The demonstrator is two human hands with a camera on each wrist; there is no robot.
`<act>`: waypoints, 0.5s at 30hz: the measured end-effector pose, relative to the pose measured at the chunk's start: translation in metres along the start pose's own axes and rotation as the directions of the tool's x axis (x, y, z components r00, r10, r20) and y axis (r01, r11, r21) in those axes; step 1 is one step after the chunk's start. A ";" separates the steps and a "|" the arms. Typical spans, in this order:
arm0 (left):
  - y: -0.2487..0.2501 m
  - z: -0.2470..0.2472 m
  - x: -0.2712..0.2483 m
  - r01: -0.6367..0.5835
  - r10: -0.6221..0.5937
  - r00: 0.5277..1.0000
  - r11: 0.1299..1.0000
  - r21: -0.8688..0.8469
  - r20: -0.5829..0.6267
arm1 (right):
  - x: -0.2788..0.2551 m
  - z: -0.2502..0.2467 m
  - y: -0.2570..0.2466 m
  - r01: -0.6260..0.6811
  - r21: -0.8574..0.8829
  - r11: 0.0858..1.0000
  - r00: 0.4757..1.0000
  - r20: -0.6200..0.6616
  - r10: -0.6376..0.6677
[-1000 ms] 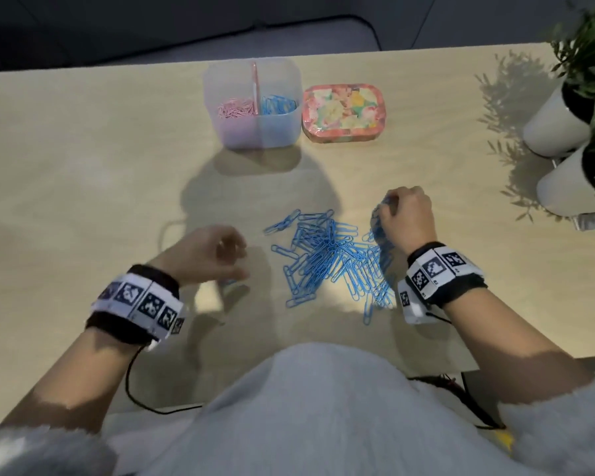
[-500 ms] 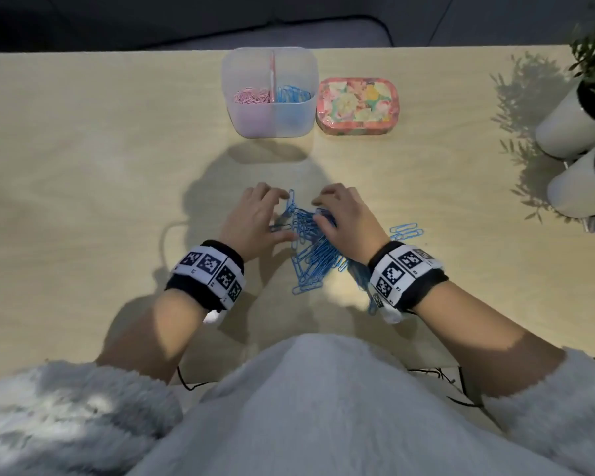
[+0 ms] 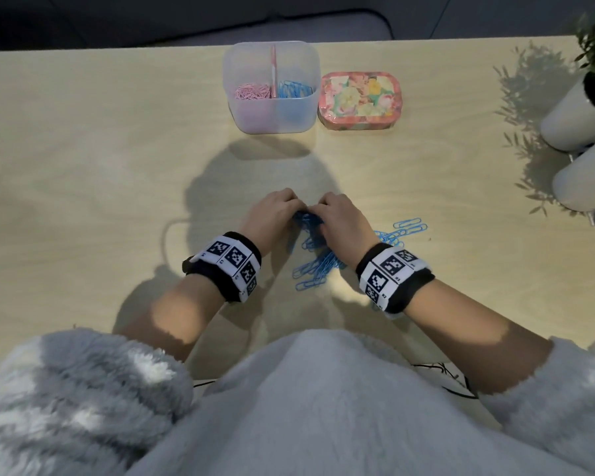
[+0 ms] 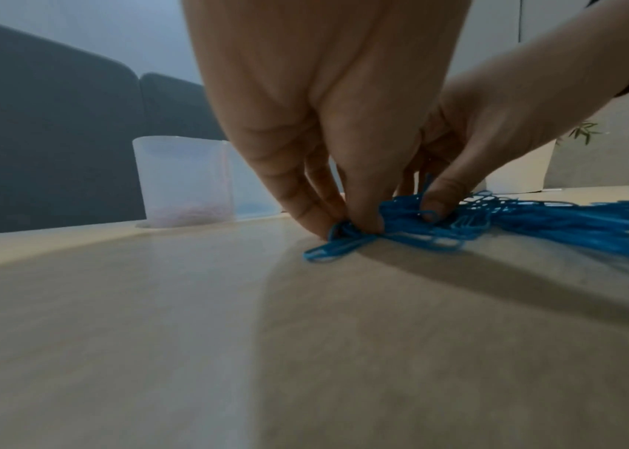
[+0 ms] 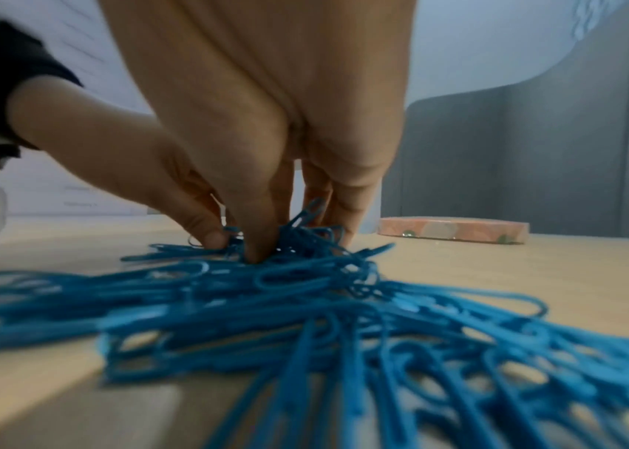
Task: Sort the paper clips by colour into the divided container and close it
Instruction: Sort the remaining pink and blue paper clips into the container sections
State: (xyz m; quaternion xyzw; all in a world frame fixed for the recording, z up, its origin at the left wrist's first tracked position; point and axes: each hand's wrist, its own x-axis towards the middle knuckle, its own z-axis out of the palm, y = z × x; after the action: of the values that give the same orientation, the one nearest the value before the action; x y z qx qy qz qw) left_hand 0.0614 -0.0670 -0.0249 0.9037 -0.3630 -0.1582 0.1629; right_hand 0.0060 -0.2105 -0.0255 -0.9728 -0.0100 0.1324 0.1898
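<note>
Together, the left hand (image 3: 275,214) and right hand (image 3: 344,221) are pinching the blue paper clips (image 5: 305,303), fingers curled round a bunch; light, slippery and tangle-prone, they are probably best scooped from underneath.

Right wrist view: both hands at the clip pile

Right hand (image 5: 266,127) and left hand (image 5: 113,158) pinch blue paper clips (image 5: 305,319) heaped on the table (image 5: 535,267); floral lid (image 5: 454,233) lies beyond.

Pretty dim overall, with light coming from behind the person, so their shadow falls across the bench (image 3: 83,173) toward the container (image 3: 270,111). Wrist views are soft: blue paper clips (image 5: 305,334) nearest the lens blur out, and the edges bend wide-angle style.
</note>
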 end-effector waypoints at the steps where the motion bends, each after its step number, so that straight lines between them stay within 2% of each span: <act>1: -0.001 -0.001 0.000 0.011 -0.011 1.000 1.000 -0.004 -0.003 | 0.002 -0.001 0.001 0.018 -0.023 1.000 1.000 0.013 -0.018; 4: -0.004 -0.003 0.000 0.031 -0.030 1.000 0.999 -0.015 0.005 | 0.008 -0.010 0.007 0.014 0.018 1.000 1.000 0.007 -0.014; 7: -0.009 -0.004 0.001 0.063 -0.063 0.998 0.997 -0.041 0.009 | 0.013 -0.027 0.016 -0.070 0.231 0.970 0.995 -0.051 0.083; 11: -0.009 -0.004 0.002 0.080 -0.078 0.997 0.993 -0.083 0.026 | 0.038 -0.057 0.028 -0.151 0.536 0.831 0.977 -0.044 0.206; 13: -0.006 -0.004 0.000 0.077 -0.074 0.996 0.992 -0.095 0.041 | 0.056 -0.079 0.028 -0.180 0.634 0.752 0.968 -0.023 0.251; 15: -0.005 -0.005 -0.001 0.082 -0.075 0.994 0.993 -0.079 0.085 | 0.077 -0.105 0.024 -0.188 0.676 0.713 0.964 -0.014 0.267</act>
State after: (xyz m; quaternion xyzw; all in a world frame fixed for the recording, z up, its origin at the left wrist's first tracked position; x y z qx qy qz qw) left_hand 0.0654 -0.0618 -0.0225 0.9026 -0.3265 -0.2162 0.1785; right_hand 0.1069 -0.2664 0.0397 -0.8392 0.1684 0.0955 0.5082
